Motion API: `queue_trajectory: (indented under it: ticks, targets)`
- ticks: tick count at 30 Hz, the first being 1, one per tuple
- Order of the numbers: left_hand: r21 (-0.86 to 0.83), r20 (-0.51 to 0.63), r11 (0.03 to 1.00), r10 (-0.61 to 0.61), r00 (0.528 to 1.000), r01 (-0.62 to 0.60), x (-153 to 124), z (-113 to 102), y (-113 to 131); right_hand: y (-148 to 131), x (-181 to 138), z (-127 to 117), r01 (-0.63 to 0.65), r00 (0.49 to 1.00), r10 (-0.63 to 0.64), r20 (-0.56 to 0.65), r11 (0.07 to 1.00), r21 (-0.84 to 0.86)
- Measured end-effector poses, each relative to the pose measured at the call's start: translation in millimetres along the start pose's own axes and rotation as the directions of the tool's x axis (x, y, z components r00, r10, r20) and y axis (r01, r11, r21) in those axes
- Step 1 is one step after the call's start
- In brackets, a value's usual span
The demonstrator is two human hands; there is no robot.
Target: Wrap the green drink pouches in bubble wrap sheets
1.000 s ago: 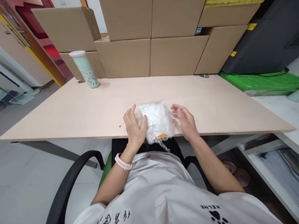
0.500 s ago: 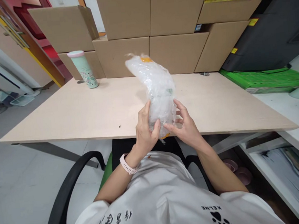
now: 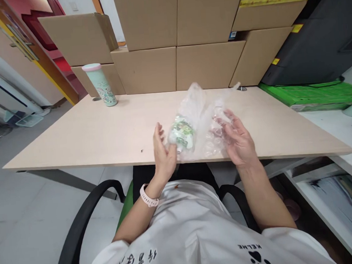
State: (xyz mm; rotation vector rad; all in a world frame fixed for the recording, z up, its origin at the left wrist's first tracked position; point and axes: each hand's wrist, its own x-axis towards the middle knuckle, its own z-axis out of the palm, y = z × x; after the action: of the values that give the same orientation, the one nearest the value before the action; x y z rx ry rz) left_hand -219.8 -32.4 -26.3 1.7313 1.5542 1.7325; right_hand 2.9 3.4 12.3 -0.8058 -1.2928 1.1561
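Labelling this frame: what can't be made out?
Head view:
Wrapped item: bubble wrap veils it; only green-and-white print shows.
Left hand fingers: behind the item, grip unclear.
Right hand fingers: tips blurred by wrap.
Box label: too small to read.
Black case: cut off by right edge.

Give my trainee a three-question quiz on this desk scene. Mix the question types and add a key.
1. True or false: the mint-green tumbler with a pink lid stands on the pale wooden desk, in front of the stacked brown cardboard boxes.
2. What does the left hand grip? A. a small white container with green print; B. steel scissors; C. a roll of brown tape.
3. Which clear plastic sheet hangs loose from the right hand?
Key: 1 true. 2 A. 3 bubble wrap.
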Motion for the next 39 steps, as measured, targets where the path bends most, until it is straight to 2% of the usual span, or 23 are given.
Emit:
queue_trajectory:
  ticks: [2,4,6,8,11,14,18,20,22,24,26,27,28,30,31,32,33,35,37,39]
  targets:
    - [0.060,-0.114,0.997,0.059,0.992,-0.052,3.0,-8.3,1.3,-5.7,3.0,-12.4,0.025,0.997,-0.028,-0.071,0.999,-0.036]
    - [0.106,-0.103,0.983,0.161,0.982,-0.150,5.5,-11.8,5.2,-7.7,5.4,-23.6,0.045,0.990,-0.053,-0.129,0.997,-0.059]
    - [0.155,0.012,0.947,0.284,0.959,-0.282,7.0,-6.9,9.5,-7.5,6.4,-30.0,0.048,0.986,-0.055,-0.160,0.998,-0.047]
    - [0.221,0.178,0.896,0.352,0.919,-0.386,7.5,5.3,11.7,-7.2,6.0,-31.0,0.037,0.985,-0.042,-0.170,0.999,-0.030]
    - [0.325,0.392,0.837,0.305,0.868,-0.441,8.0,26.5,10.2,-9.5,3.0,-27.0,0.028,0.986,-0.031,-0.163,0.999,-0.019]
    - [0.381,0.459,0.826,0.221,0.861,-0.415,9.0,36.2,6.9,-14.5,-0.9,-23.8,0.033,0.986,-0.038,-0.161,0.999,-0.033]
    - [0.352,0.385,0.889,0.150,0.911,-0.294,12.4,26.3,3.8,-18.5,-0.9,-28.6,0.061,0.973,-0.085,-0.216,0.991,-0.118]
    - [0.296,0.267,0.934,0.118,0.957,-0.198,16.1,14.5,1.8,-17.6,2.4,-36.9,0.063,0.962,-0.106,-0.251,0.983,-0.173]
    - [0.227,0.098,0.968,0.085,0.992,-0.105,21.1,-0.5,-0.7,-15.5,5.5,-50.3,0.066,0.944,-0.142,-0.298,0.965,-0.252]
    - [0.198,-0.070,0.977,0.092,0.993,-0.076,25.7,-16.3,-2.6,-14.3,4.8,-67.3,0.074,0.924,-0.204,-0.324,0.926,-0.370]
    - [0.238,-0.188,0.964,0.167,0.968,-0.120,27.7,-28.8,-2.4,-16.5,-1.6,-82.9,0.089,0.919,-0.267,-0.289,0.856,-0.509]
    - [0.266,-0.209,0.951,0.214,0.954,-0.155,27.2,-32.2,-1.3,-19.2,-6.5,-88.0,0.097,0.924,-0.288,-0.250,0.812,-0.576]
    - [0.285,-0.196,0.939,0.252,0.948,-0.191,25.8,-33.2,0.6,-22.7,-11.8,-90.3,0.106,0.905,-0.342,-0.252,0.756,-0.646]
    - [0.280,-0.071,0.922,0.299,0.951,-0.269,20.6,-27.3,6.0,-29.8,-20.7,-84.4,0.106,0.823,-0.496,-0.278,0.614,-0.782]
    - [0.269,0.037,0.910,0.317,0.948,-0.315,17.4,-21.1,9.1,-31.7,-23.2,-76.3,0.108,0.796,-0.550,-0.254,0.542,-0.833]
    - [0.262,0.163,0.893,0.334,0.928,-0.367,14.2,-13.5,12.2,-31.6,-24.2,-65.2,0.125,0.806,-0.559,-0.195,0.482,-0.867]
    - [0.261,0.287,0.869,0.347,0.893,-0.421,11.2,-5.6,14.9,-29.0,-23.8,-52.2,0.168,0.853,-0.511,-0.103,0.457,-0.873]
    - [0.275,0.476,0.812,0.350,0.807,-0.515,6.8,7.8,18.1,-16.4,-20.0,-24.8,0.282,0.929,-0.355,0.108,0.487,-0.826]
    - [0.322,0.547,0.769,0.325,0.772,-0.552,5.9,12.8,17.2,2.4,-15.6,-2.2,0.386,0.922,-0.229,0.312,0.497,-0.777]
    - [0.386,0.514,0.756,0.300,0.803,-0.529,8.5,6.5,11.1,20.4,-13.5,10.6,0.451,0.885,-0.141,0.444,0.495,-0.743]
